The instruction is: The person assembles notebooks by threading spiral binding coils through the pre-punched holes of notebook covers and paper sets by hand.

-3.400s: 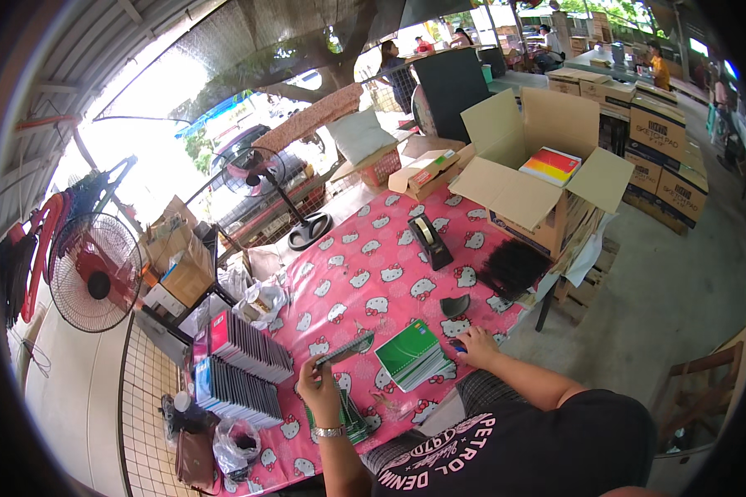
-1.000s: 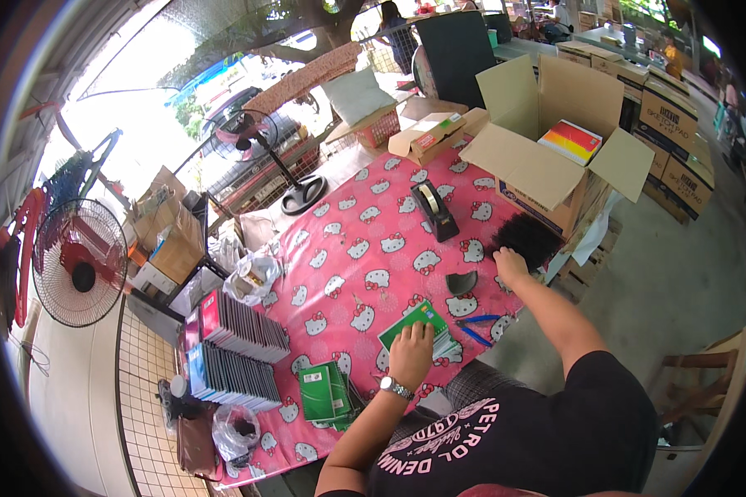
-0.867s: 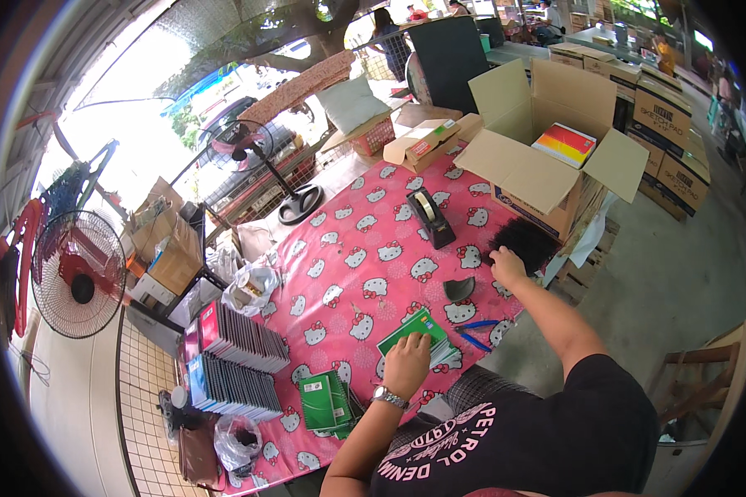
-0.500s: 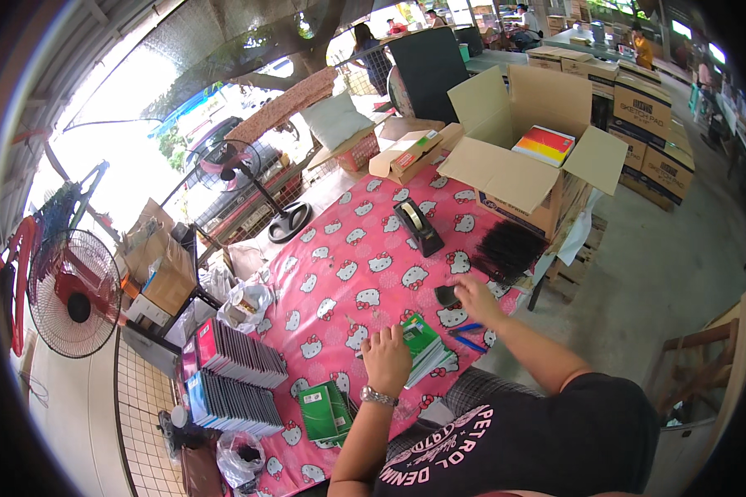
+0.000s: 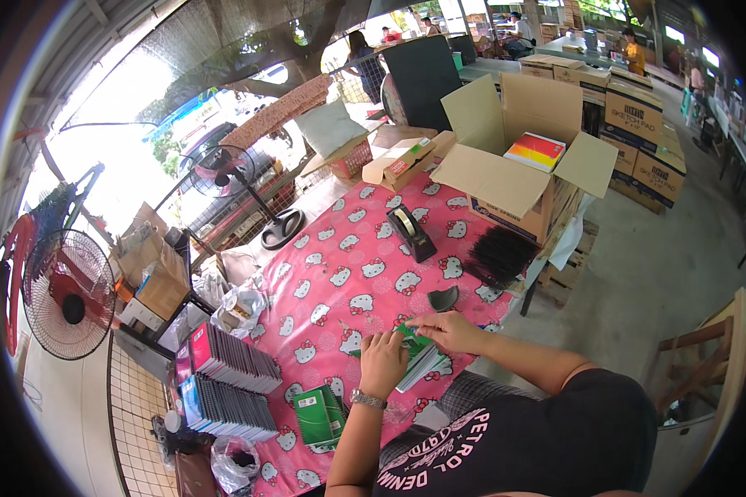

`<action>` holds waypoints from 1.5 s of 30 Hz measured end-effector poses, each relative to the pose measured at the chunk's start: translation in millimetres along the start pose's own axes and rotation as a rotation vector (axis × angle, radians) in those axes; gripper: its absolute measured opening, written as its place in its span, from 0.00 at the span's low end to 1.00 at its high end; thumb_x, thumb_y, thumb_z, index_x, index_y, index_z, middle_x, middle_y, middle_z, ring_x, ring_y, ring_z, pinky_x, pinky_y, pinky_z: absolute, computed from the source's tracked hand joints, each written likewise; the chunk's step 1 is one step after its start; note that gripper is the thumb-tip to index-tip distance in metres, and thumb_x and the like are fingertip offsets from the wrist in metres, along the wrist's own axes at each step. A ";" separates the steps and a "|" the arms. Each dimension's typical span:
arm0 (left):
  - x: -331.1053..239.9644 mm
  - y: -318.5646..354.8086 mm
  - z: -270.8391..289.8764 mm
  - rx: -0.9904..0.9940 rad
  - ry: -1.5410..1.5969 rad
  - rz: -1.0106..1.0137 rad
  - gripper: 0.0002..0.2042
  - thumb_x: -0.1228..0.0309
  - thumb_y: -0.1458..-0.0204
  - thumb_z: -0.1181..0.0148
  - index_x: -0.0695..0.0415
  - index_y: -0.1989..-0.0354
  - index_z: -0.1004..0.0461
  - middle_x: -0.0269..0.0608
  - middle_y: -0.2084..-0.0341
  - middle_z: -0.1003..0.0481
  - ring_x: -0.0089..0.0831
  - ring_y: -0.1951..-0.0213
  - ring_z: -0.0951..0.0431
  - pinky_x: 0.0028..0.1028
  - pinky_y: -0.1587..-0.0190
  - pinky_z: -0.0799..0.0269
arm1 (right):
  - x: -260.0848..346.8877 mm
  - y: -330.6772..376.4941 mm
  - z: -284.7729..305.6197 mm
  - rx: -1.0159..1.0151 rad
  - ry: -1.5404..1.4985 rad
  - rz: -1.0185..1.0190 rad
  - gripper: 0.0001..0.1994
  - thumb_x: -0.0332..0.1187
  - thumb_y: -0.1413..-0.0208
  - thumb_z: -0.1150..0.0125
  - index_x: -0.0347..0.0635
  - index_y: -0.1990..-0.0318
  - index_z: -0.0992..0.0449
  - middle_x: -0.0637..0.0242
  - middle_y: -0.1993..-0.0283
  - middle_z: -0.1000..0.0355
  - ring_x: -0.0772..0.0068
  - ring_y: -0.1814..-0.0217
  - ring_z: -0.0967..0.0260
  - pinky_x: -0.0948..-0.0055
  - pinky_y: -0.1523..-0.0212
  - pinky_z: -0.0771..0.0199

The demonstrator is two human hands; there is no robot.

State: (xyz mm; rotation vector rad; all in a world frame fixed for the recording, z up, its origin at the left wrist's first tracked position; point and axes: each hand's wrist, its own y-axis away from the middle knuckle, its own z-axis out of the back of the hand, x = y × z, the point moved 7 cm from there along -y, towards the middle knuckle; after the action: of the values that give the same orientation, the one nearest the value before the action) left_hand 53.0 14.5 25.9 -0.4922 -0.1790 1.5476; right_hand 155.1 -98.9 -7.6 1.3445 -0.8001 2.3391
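Observation:
A small stack of green-covered notebooks (image 5: 420, 368) lies on the pink table in front of me. My left hand (image 5: 382, 364) rests on its left side, fingers stretched over the cover's edge. At the top end of the stack, my right hand (image 5: 451, 332) has thumb and forefinger pinched together. What is between them is too small to make out. Just beyond the right hand lies a dark curved piece (image 5: 443, 299), touched by neither hand. Left of my left forearm are more green spiral notebooks (image 5: 318, 417).
Rows of stacked spiral notebooks (image 5: 232, 405) stand at the table's left. Beyond my hands are a tape dispenser (image 5: 412, 234), a bundle of thin black coils (image 5: 501, 256) and an open carton (image 5: 506, 184). A fan (image 5: 68, 300) stands far left.
My right hand has left the dark curved piece and come back to the top of the green notebooks. The blue-handled pliers are now hidden by my right arm. The left hand stays on the stack.

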 end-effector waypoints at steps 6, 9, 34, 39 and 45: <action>-3.7 -1.5 9.2 -0.089 0.013 -0.034 0.10 0.73 0.53 0.43 0.56 0.62 0.25 0.41 0.70 0.25 0.40 0.62 0.24 0.41 0.47 0.37 | 23.3 -10.6 3.8 0.048 0.066 0.253 0.15 0.24 0.45 0.41 0.43 0.50 0.24 0.58 0.53 0.25 0.55 0.49 0.26 0.62 0.49 0.27; 1.3 0.1 6.5 -0.084 0.054 -0.014 0.09 0.73 0.54 0.43 0.56 0.62 0.25 0.41 0.70 0.25 0.40 0.62 0.24 0.41 0.47 0.37 | 16.0 -17.2 1.8 0.092 0.077 0.221 0.13 0.20 0.45 0.43 0.42 0.53 0.23 0.62 0.56 0.26 0.59 0.52 0.26 0.65 0.54 0.27; -3.3 -0.6 3.9 0.008 0.013 -0.004 0.14 0.65 0.45 0.41 0.53 0.52 0.28 0.41 0.64 0.22 0.39 0.58 0.22 0.43 0.47 0.38 | 14.5 -11.7 4.9 0.170 0.209 0.061 0.20 0.32 0.45 0.36 0.46 0.44 0.31 0.60 0.60 0.28 0.50 0.55 0.26 0.59 0.56 0.25; -8.0 0.5 13.7 0.050 0.030 -0.008 0.12 0.65 0.44 0.41 0.54 0.53 0.28 0.41 0.65 0.22 0.40 0.59 0.23 0.42 0.47 0.39 | 44.3 -11.6 4.2 0.158 0.406 0.259 0.19 0.36 0.39 0.41 0.45 0.43 0.32 0.57 0.60 0.24 0.48 0.56 0.25 0.58 0.56 0.23; -3.9 3.5 4.0 0.057 0.064 -0.010 0.10 0.64 0.43 0.42 0.53 0.56 0.27 0.39 0.66 0.22 0.39 0.59 0.23 0.42 0.45 0.39 | -92.7 -71.9 9.7 0.297 -0.134 -0.245 0.25 0.39 0.42 0.39 0.47 0.38 0.35 0.54 0.38 0.33 0.57 0.39 0.32 0.60 0.43 0.29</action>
State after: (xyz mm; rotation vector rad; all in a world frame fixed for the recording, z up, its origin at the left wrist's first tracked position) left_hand 48.0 11.3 28.7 -0.4945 -0.0874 1.5207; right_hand 246.5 -48.3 -61.8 1.6307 -0.3044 2.2521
